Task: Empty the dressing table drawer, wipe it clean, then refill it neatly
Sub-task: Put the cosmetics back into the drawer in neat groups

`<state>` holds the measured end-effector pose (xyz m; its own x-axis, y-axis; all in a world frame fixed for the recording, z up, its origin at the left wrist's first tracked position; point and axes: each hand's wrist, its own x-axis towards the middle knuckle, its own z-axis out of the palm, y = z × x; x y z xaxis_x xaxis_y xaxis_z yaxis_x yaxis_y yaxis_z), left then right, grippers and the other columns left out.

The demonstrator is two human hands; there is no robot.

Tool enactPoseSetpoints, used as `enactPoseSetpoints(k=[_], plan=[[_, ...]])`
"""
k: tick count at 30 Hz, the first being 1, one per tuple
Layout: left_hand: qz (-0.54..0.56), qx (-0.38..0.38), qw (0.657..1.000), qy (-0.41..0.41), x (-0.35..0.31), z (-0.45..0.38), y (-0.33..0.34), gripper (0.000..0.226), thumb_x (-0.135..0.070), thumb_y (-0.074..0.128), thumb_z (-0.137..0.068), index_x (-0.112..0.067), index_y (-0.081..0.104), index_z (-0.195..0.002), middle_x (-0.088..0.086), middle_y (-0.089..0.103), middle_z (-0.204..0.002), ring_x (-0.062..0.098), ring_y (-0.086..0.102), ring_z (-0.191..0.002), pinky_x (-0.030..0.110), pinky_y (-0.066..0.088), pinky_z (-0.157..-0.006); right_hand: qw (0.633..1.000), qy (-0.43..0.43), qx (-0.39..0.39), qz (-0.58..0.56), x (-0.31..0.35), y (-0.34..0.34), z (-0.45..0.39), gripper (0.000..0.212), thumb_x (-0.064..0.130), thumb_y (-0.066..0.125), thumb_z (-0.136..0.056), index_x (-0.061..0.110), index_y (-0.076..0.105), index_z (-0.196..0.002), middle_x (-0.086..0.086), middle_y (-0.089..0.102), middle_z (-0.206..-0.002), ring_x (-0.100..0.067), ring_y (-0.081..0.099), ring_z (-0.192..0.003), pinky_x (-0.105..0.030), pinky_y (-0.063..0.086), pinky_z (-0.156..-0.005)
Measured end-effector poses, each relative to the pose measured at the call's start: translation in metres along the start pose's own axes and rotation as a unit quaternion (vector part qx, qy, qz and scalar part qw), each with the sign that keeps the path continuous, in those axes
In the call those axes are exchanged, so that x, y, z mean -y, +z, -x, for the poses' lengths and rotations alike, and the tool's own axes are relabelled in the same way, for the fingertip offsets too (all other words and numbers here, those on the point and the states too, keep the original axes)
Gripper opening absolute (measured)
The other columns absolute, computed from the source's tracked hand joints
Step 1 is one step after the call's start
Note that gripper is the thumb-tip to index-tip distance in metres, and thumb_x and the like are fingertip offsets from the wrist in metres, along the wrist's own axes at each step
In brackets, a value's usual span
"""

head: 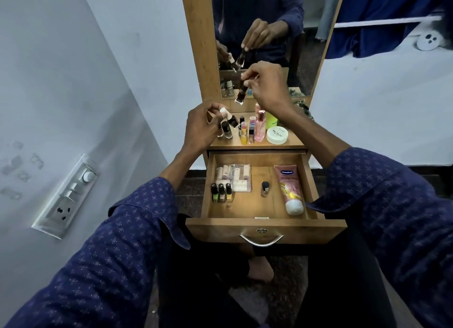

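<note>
the drawer (257, 205) stood open and looked partly refilled, a pink tube (290, 189) and small bottles inside; the right hand (266, 87) pinched a dark bottle (241, 93), the left hand (203, 125) gripped a white-capped one (226, 115); more waited on the counter (255, 145).

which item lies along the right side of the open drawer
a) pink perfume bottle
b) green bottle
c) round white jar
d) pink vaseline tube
d: the pink Vaseline tube with a white cap lies flat along the right wall of the open wooden drawer, its cap toward the handle.
</note>
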<state>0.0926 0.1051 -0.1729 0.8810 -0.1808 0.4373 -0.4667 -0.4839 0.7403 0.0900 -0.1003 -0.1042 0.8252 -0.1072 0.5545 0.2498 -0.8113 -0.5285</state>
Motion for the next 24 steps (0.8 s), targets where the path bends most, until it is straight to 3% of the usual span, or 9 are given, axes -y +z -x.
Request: enactPoseSetpoints(k=[4,9,15,18,24], plan=[[0.030,0.003,0.999,-0.016,0.000,0.009,-0.009,0.017,-0.032,0.075,-0.097,-0.015,0.077,-0.101,-0.005,0.074,-0.088,-0.004,0.063,-0.070,0.015,0.048,-0.065,0.999,0.026,-0.005,-0.047,0.005,-0.008,0.028,0.008,0.015,0.077,-0.091,0.019,0.081,-0.097,0.010,0.075,-0.094,0.005,0.064,-0.076,-0.007,0.050,-0.069],[0.055,0.017,0.997,-0.052,0.009,0.026,-0.014,0.032,-0.047,0.078,-0.092,-0.016,0.073,-0.088,0.000,0.076,-0.086,0.017,0.071,-0.076,0.037,0.058,-0.071,0.997,0.039,0.014,-0.068,0.005,-0.005,0.067,0.006,0.020,0.079,-0.091,0.018,0.081,-0.097,0.009,0.075,-0.092,0.000,0.068,-0.082,-0.014,0.055,-0.072],[0.069,0.052,0.995,-0.056,0.013,0.051,-0.017,0.035,-0.043,0.080,-0.089,-0.013,0.067,-0.079,0.003,0.076,-0.080,0.023,0.074,-0.079,0.044,0.059,-0.074,0.991,0.083,0.060,-0.084,-0.003,0.005,0.101,0.007,0.023,0.079,-0.091,0.018,0.081,-0.096,0.007,0.075,-0.085,0.003,0.065,-0.072,-0.009,0.048,-0.062],[0.060,0.091,0.992,-0.060,0.019,0.064,-0.019,0.036,-0.044,0.082,-0.088,-0.012,0.067,-0.079,0.003,0.074,-0.077,0.027,0.072,-0.078,0.053,0.059,-0.076,0.984,0.103,0.083,-0.121,-0.006,0.009,0.117,0.006,0.018,0.079,-0.091,0.014,0.081,-0.096,0.006,0.075,-0.084,-0.008,0.072,-0.076,-0.019,0.057,-0.067],[-0.033,0.177,0.983,-0.044,0.031,0.095,-0.022,0.033,-0.043,0.078,-0.090,-0.016,0.062,-0.080,0.001,0.075,-0.078,0.024,0.072,-0.077,0.048,0.059,-0.075,0.965,0.147,0.144,-0.163,-0.010,0.023,0.148,0.006,0.012,0.079,-0.092,0.009,0.078,-0.096,-0.005,0.077,-0.086,-0.016,0.075,-0.075,-0.028,0.064,-0.073]])
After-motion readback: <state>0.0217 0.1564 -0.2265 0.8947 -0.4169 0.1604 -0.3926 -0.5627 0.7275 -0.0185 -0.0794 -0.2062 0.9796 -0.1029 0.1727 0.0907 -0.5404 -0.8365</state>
